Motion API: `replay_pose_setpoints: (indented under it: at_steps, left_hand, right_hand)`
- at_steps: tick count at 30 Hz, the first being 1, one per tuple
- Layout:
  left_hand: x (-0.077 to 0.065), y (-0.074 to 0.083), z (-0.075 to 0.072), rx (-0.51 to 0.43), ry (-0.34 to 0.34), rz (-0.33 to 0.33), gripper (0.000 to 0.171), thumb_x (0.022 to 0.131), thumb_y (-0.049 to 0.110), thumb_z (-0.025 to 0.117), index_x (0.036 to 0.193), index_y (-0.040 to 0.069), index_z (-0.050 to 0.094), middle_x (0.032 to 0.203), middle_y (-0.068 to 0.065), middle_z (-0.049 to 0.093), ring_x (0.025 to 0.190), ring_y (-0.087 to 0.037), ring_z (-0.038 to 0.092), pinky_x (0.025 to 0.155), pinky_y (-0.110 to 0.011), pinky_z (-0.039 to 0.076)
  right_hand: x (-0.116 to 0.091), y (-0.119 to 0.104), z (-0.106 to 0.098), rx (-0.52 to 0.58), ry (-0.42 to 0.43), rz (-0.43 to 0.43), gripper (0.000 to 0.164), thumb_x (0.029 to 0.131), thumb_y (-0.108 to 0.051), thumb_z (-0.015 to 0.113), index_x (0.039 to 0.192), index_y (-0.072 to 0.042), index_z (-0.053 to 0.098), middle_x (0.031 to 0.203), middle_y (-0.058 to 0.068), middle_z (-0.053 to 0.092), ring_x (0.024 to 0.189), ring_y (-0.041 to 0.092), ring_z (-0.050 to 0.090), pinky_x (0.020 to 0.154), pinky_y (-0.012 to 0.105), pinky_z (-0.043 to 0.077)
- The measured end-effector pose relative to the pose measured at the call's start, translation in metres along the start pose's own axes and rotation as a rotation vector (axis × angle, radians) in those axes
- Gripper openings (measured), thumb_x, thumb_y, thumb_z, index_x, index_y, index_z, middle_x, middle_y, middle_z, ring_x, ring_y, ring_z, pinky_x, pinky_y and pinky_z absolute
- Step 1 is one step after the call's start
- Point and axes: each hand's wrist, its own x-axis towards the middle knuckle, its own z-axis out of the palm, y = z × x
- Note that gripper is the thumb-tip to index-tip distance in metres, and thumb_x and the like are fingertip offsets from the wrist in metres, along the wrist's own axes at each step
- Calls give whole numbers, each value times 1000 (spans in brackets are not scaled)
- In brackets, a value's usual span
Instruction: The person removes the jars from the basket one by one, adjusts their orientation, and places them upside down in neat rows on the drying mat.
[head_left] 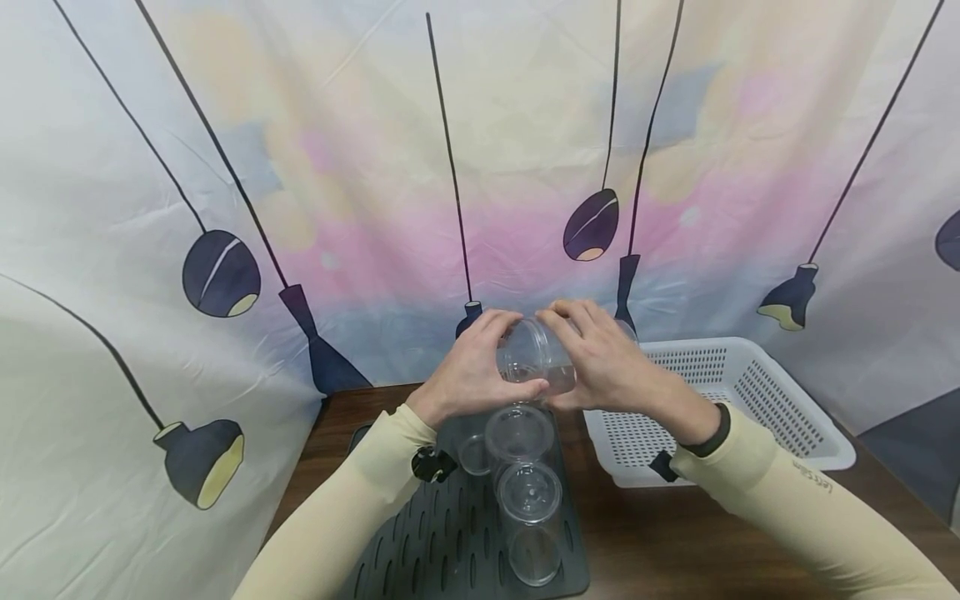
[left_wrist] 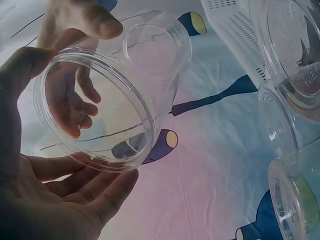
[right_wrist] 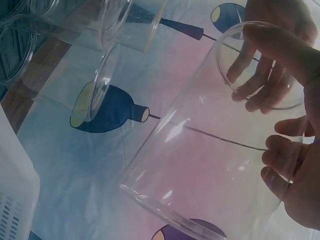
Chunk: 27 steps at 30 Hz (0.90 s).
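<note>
Both hands hold a clear plastic jar [head_left: 561, 379] in the air, tipped on its side above the far end of a dark mat. My left hand [head_left: 480, 362] grips the ringed rim end, thumb on one side and fingers on the other. In the left wrist view the round rim [left_wrist: 144, 107] lies between left thumb and fingers. My right hand [head_left: 603, 358] grips the jar's side farther right. The right wrist view shows the transparent body [right_wrist: 200, 150] running down to the lower left, away from the right hand [right_wrist: 302, 185].
Clear jars [head_left: 529, 492] stand in a row on the grey slotted mat [head_left: 442, 533], just below the hands. To the right, a white perforated basket [head_left: 795, 400] sits on the brown wooden table [head_left: 637, 533]. A lamp-patterned cloth [head_left: 375, 208] hangs behind.
</note>
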Motion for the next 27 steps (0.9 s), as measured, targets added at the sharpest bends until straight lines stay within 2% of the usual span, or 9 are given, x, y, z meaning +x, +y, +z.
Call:
replay_pose_setpoints:
  at_steps: [4, 10, 14, 19, 22, 27]
  left_hand:
    - [-1, -2, 0, 7, 11, 3, 82, 72, 49, 80, 137, 11, 49, 128, -2, 52, 103, -14, 55, 85, -32, 52]
    - [-3, -5, -2, 12, 16, 6, 82, 72, 49, 80, 138, 10, 49, 126, -2, 53, 103, -14, 55, 85, -32, 51]
    - [-3, -7, -4, 7, 18, 9, 84, 72, 49, 80, 138, 8, 49, 127, -2, 52, 104, -18, 57, 87, -34, 52]
    - [-5, -8, -7, 1, 20, 5, 84, 72, 50, 80, 139, 10, 48, 129, -4, 52, 107, -22, 58, 88, -36, 52]
    - [-6, -9, -7, -22, 25, -2, 83, 72, 49, 80, 138, 12, 48, 130, -6, 52, 108, -21, 57, 90, -36, 52]
    - [-8, -10, -10, -68, 37, -20, 81, 72, 47, 81, 137, 13, 48, 127, -2, 51, 109, -20, 57, 93, -40, 53]
  right_hand:
    - [-1, 3, -6, 97, -36, 40, 108, 56, -53, 89, 139, 0, 44, 132, 19, 48, 120, 34, 46, 95, 51, 47]
    - [-5, 12, -15, 262, -83, 125, 107, 62, -49, 89, 146, -5, 37, 143, 18, 40, 130, 33, 39, 100, 55, 43]
    - [-9, 20, -17, 346, -80, 123, 103, 66, -42, 88, 148, -7, 36, 147, 15, 37, 135, 31, 36, 105, 55, 39]
    - [-13, 29, -15, 457, -46, 120, 102, 66, -33, 90, 149, -8, 35, 149, 11, 38, 136, 28, 37, 107, 54, 37]
    - [-18, 35, -13, 546, 3, 136, 99, 66, -22, 90, 148, -6, 37, 148, 11, 41, 134, 28, 40, 110, 47, 36]
    - [-27, 46, -8, 770, 111, 181, 92, 67, 4, 85, 146, 2, 38, 145, 18, 40, 135, 28, 39, 116, 25, 28]
